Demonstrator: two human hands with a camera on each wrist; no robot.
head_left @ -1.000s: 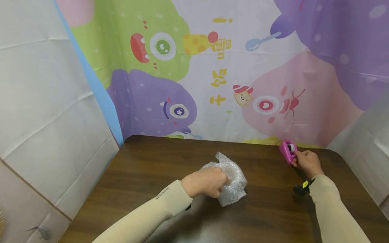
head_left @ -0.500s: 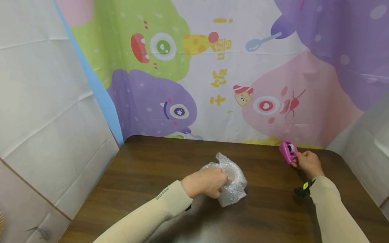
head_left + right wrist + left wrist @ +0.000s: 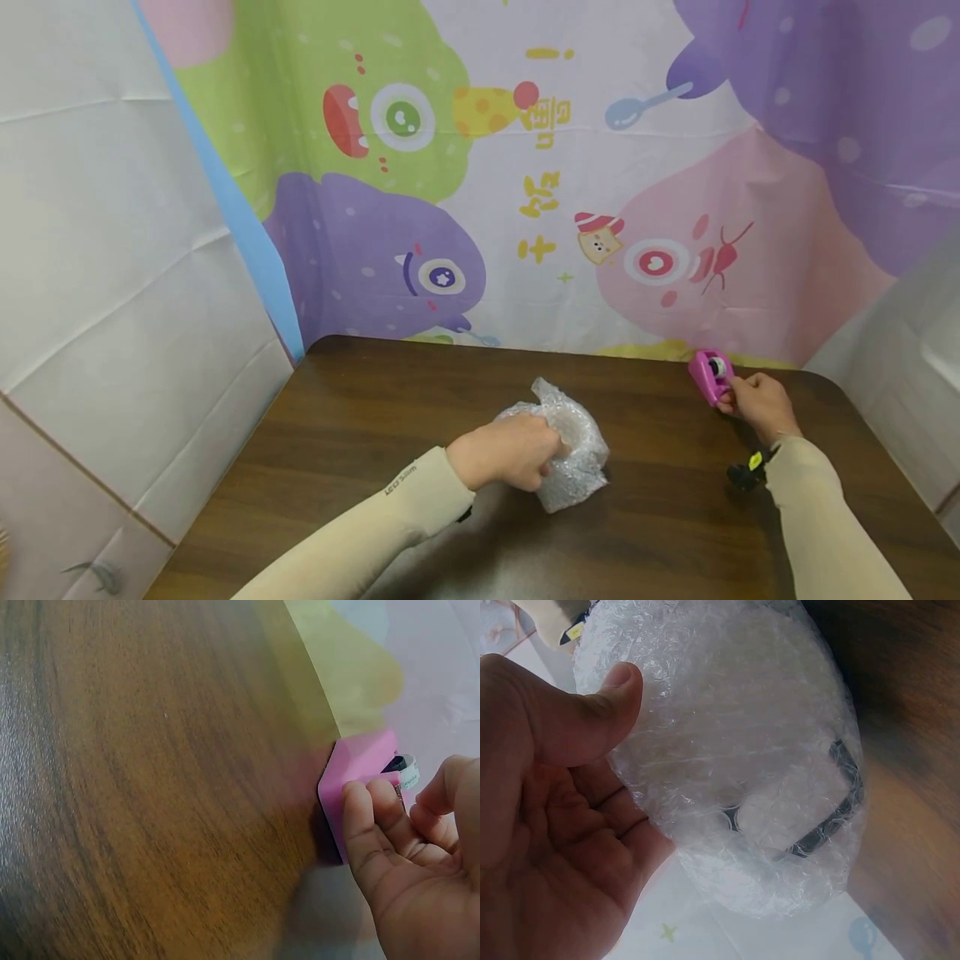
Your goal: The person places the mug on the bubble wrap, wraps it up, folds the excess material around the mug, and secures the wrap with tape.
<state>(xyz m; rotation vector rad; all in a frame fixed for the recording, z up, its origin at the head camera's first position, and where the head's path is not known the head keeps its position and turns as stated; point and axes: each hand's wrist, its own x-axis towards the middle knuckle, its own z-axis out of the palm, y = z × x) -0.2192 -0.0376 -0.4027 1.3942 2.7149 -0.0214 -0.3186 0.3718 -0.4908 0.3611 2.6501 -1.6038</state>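
My left hand grips a bubble-wrapped bundle at the middle of the table. In the left wrist view, my thumb lies over one side of the bundle and my fingers go behind it. A round, whitish object with dark marks shows dimly through the wrap; its kind is unclear. Near the back right edge stands a pink tape dispenser with a small roll of tape. My right hand holds the dispenser's front end, fingers along its side and thumb by the roll's end.
The dark wooden table has a rounded corner at the back right, close to the dispenser. A printed cartoon curtain hangs right behind its back edge. Pale sheets hang at the left and right.
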